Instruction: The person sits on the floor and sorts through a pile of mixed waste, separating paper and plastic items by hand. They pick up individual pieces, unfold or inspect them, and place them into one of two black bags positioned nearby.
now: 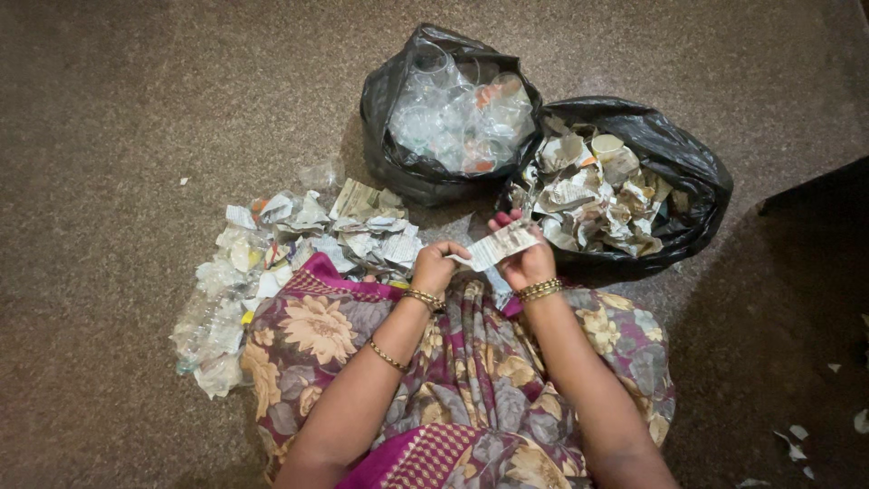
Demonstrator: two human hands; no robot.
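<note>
Both my left hand (436, 264) and right hand (525, 263) pinch one paper slip (500, 244); paper bag (697, 172) ahead looks nearly full (loose pile (299, 244) remains left).

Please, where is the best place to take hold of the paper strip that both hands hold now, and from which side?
Probably the free middle of the paper strip, pinched from above on its upper long edge. The left hand grips its lower-left end and the right hand supports its right part from below, so only that edge looks open. It is thin and flat, so a light pinch should suffice.
</note>
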